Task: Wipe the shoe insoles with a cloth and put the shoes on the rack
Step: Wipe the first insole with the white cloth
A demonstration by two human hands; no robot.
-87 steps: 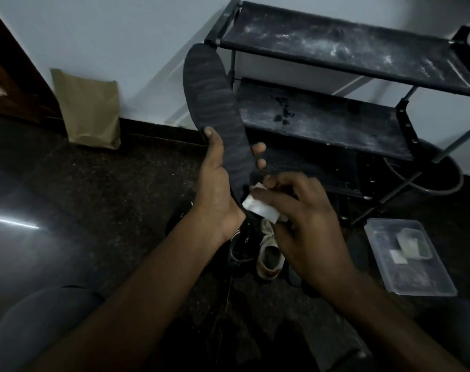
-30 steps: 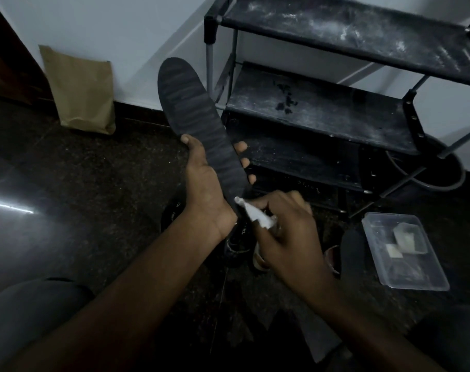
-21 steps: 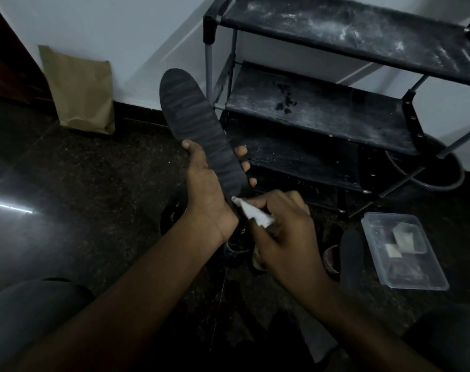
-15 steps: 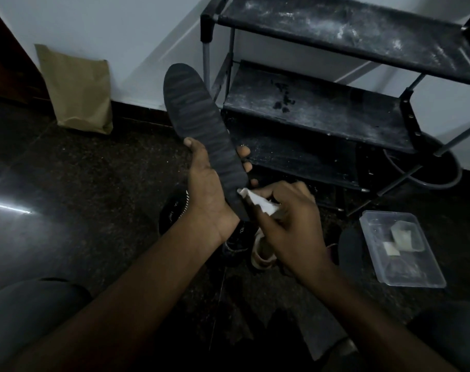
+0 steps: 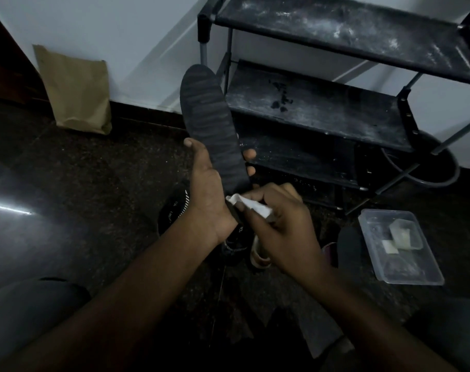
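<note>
My left hand (image 5: 209, 189) grips a long dark ribbed insole (image 5: 209, 124) by its lower half, toe end pointing up. My right hand (image 5: 279, 226) pinches a small white cloth (image 5: 251, 206) against the insole's heel end. On the floor under my hands lie a black shoe (image 5: 174, 208) with white marks and a pale shoe (image 5: 259, 257), both partly hidden. The black shoe rack (image 5: 322, 108), dusty and bare, stands behind to the right.
A clear plastic box (image 5: 400, 245) holding folded white cloths sits on the dark floor at right, a dark insole (image 5: 348, 245) beside it. A brown paper bag (image 5: 75, 89) leans on the wall at left. A dark round basin (image 5: 427, 167) stands behind the rack.
The insole stays in my left hand, shifting slightly. My right hand has kept the cloth rubbing at the heel end with small moves.
</note>
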